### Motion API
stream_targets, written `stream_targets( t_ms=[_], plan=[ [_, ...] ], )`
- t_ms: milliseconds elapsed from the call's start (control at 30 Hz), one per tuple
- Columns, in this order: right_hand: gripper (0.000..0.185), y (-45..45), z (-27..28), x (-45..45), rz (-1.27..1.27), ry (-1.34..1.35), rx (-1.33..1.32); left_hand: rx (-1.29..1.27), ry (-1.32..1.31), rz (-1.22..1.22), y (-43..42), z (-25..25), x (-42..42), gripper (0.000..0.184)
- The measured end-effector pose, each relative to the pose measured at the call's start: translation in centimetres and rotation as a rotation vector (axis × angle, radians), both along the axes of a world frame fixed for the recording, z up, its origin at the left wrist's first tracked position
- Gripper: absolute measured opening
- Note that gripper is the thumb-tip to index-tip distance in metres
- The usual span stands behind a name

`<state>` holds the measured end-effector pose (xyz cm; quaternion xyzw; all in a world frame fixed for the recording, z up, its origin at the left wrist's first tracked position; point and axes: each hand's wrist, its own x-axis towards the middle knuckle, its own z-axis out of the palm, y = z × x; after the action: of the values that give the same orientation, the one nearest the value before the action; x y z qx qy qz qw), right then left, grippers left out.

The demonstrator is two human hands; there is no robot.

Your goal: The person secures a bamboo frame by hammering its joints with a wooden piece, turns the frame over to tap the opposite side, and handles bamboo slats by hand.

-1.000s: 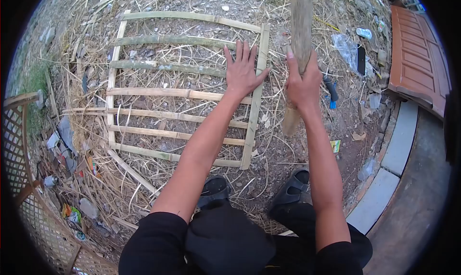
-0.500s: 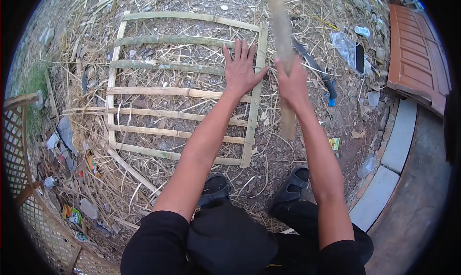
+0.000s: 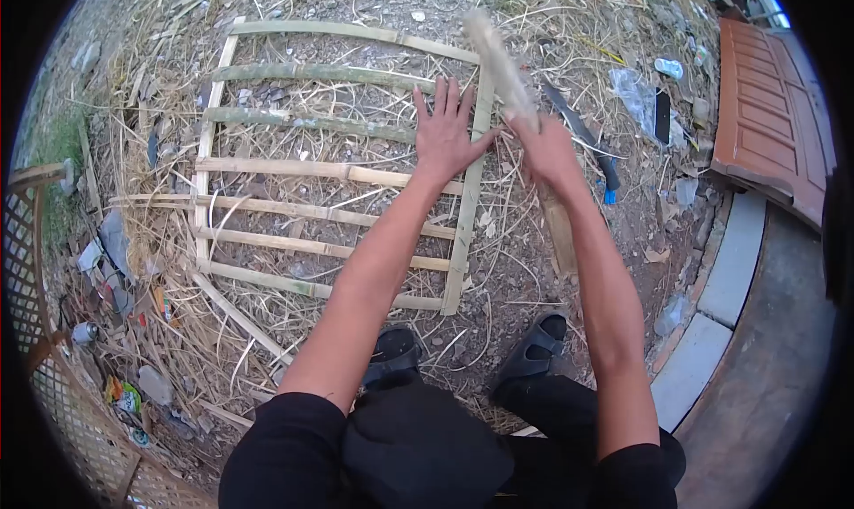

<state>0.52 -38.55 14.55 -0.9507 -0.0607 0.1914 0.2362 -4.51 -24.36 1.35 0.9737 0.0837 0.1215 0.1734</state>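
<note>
A bamboo slat frame (image 3: 472,202) lies on the straw-strewn ground, several cross slats joining its left and right rails. My left hand (image 3: 442,140) rests with fingers spread on the slats beside the right rail, its thumb reaching over that rail. Just right of the rail, my right hand (image 3: 546,150) is wrapped round the middle of a thick wooden stick (image 3: 503,72). The stick leans left, its upper end over or near the rail's top corner; whether it touches cannot be told. A long dark-bladed knife (image 3: 576,121) lies on the ground to the right of my right hand.
A black phone (image 3: 662,118) and a clear plastic bag (image 3: 630,96) lie at right, near a can (image 3: 668,68). A brown wooden panel (image 3: 763,100) stands by a tiled edge (image 3: 733,258). Lattice (image 3: 76,420) borders the left. My sandals (image 3: 532,349) are below the frame.
The stick's upper end has swung left and down toward the right rail, while its lower end has moved right. My left hand stays on the slats.
</note>
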Motion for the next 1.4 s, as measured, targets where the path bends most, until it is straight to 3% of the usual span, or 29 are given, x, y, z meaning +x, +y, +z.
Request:
stream_targets(
  t_ms=[100, 167, 233, 300, 333, 400, 433, 467, 533, 633, 767, 933, 1000, 1033, 1133, 1167, 1267, 1333, 1400],
  plan=[
    [0.063, 2.7, 6.2, -1.0, -0.051, -0.176, 0.152, -0.019, -0.039, -0.007, -0.1, 0.1, -0.2, 0.091],
    [0.059, 2.5, 6.7, -1.9, -0.099, -0.224, 0.244, -0.017, -0.026, -0.006, -0.2, 0.2, -0.2, 0.091],
    [0.065, 1.1, 3.1, -2.7, -0.148, -0.379, 0.422, -0.008, -0.017, -0.004, 0.0, 0.1, -0.2, 0.091],
    [0.064, -2.7, -5.0, -3.1, -0.099, -0.271, 0.088, 0.003, -0.054, -0.001, -0.2, -0.4, 0.0, 0.091],
    [0.064, -2.8, -4.0, -3.4, -0.099, -0.282, 0.089, 0.004, -0.065, 0.000, -0.3, -0.4, -0.1, 0.091],
    [0.062, -2.1, -0.8, -3.8, -0.232, 0.074, -0.059, -0.020, -0.041, -0.007, -0.1, -0.2, 0.0, 0.091],
    [0.061, -2.1, -0.5, -4.0, -0.297, 0.079, 0.135, -0.006, -0.031, -0.009, -0.1, -0.3, -0.1, 0.091],
    [0.061, -2.0, 0.6, -4.7, -0.310, 0.100, 0.126, -0.013, -0.008, -0.019, -0.5, -0.5, -0.8, 0.091],
    [0.059, -0.6, 4.1, -4.2, -0.270, -0.146, 0.232, 0.016, -0.043, -0.003, -0.1, -0.2, -0.2, 0.090],
    [0.054, -0.1, 5.5, -4.6, -0.262, -0.280, 0.402, 0.002, -0.059, -0.003, -0.3, -0.3, -0.2, 0.090],
    [0.052, -0.3, 6.5, -6.0, -0.210, -0.262, 0.415, -0.023, -0.044, -0.009, 0.0, 0.1, -0.3, 0.089],
    [0.055, -9.0, 10.5, -8.1, 0.154, 0.190, -0.142, -0.034, -0.105, -0.005, 0.0, 0.3, -0.2, 0.081],
    [0.056, -13.8, 12.7, -10.1, 0.242, 0.255, -0.311, -0.190, -0.032, 0.024, 0.3, 1.1, 0.4, 0.070],
    [0.056, -16.0, 13.4, -11.4, 0.250, 0.285, -0.369, -0.156, -0.147, 0.058, 0.2, 1.1, 0.9, 0.052],
    [0.055, -20.2, 14.1, -15.3, 0.158, 0.313, -0.391, -0.270, -0.026, 0.079, 1.3, 2.7, 3.4, 0.038],
    [0.053, -21.0, 13.6, -16.3, 0.061, 0.262, -0.326, -0.211, -0.160, 0.110, 1.3, 2.0, 4.6, 0.029],
    [0.048, -22.8, 9.9, -18.5, -0.125, 0.203, -0.134, -0.149, -0.336, 0.113, 2.2, 0.8, 7.8, 0.030],
    [0.044, -22.2, 8.0, -19.5, -0.326, 0.184, -0.081, -0.053, -0.294, 0.121, 2.9, 0.4, 9.7, 0.035],
    [0.043, -20.3, 7.6, -19.2, -0.400, 0.243, -0.003, -0.010, -0.079, 0.041, 4.2, 1.3, 11.2, 0.043]
  ],
)
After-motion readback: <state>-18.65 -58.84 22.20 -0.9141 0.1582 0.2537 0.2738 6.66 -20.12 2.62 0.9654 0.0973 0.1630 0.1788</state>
